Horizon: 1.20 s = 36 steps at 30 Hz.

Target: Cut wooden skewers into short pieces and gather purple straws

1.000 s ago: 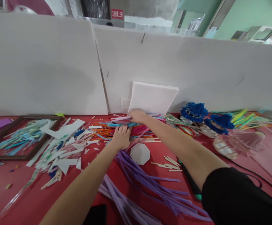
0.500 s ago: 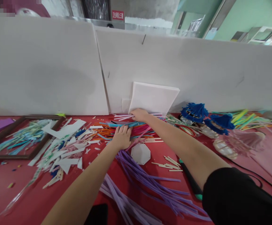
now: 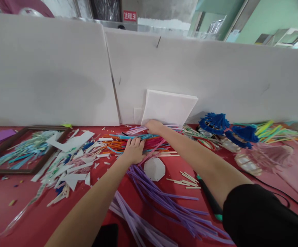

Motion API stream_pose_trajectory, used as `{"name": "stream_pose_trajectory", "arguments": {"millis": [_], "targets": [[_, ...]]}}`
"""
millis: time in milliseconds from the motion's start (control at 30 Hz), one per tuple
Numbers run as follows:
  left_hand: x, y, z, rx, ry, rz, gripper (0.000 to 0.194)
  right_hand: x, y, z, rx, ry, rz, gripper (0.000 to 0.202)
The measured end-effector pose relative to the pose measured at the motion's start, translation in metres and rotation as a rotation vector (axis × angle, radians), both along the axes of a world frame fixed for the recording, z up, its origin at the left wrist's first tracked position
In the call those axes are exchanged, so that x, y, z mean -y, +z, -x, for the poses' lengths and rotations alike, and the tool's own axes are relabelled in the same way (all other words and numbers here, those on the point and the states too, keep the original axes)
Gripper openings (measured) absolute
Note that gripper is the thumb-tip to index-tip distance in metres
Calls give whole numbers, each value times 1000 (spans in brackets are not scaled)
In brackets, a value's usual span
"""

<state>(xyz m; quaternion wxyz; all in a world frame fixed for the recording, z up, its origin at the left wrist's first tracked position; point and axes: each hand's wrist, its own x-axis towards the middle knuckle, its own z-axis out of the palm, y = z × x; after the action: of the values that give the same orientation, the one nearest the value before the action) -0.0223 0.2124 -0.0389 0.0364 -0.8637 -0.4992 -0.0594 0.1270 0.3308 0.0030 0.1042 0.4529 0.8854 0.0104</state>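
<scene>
My left hand (image 3: 133, 151) lies palm down across a pile of coloured pipe cleaners, its fingers stretched out and slightly apart. Blue pipe cleaners (image 3: 124, 137) poke out past its fingertips, and pink ones (image 3: 154, 151) lie to its right. Farther back, at the foot of a stack of white sheets (image 3: 168, 107), my right hand (image 3: 154, 127) is closed on pale pink pipe cleaners (image 3: 136, 130); its fingertips are mostly hidden. Purple pipe cleaners (image 3: 169, 202) fan out toward me from below my left hand. A white octagonal piece (image 3: 154, 169) lies beside them.
White panels (image 3: 215, 75) stand along the back of the red table. Paper scraps (image 3: 74, 168) and a brown frame (image 3: 33, 171) lie left. Short sticks (image 3: 187, 181), a black-and-green tool (image 3: 210, 199) and blue fringed pieces (image 3: 214, 123) are on the right, near a black cable (image 3: 267, 187).
My right hand has shifted very slightly right, and the pale pink pipe cleaners have moved a little with it. My left hand stays in place on the pile.
</scene>
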Motion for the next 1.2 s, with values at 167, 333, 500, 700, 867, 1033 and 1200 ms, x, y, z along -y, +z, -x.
{"name": "stream_pose_trajectory", "arguments": {"millis": [167, 333, 500, 700, 867, 1033, 1200], "targets": [[0, 2, -1, 9, 9, 28, 61, 2, 2, 8, 29, -58, 34, 33], [-1, 3, 0, 22, 15, 65, 62, 2, 5, 8, -27, -67, 38, 33], [-3, 4, 1, 73, 25, 103, 64, 5, 23, -5, -206, -45, -17, 29], [-15, 12, 2, 220, 66, 114, 58, 3, 59, -20, -478, -13, 28, 21], [-24, 32, -1, 446, 77, 10, 37, 1, 79, -31, -785, -34, 3, 20], [-20, 50, -13, 697, 54, -103, 19, 5, 94, -32, -1202, -158, -252, 41], [-13, 79, -10, 980, 216, -343, 20, 29, 119, -21, -1891, -277, -86, 33]]}}
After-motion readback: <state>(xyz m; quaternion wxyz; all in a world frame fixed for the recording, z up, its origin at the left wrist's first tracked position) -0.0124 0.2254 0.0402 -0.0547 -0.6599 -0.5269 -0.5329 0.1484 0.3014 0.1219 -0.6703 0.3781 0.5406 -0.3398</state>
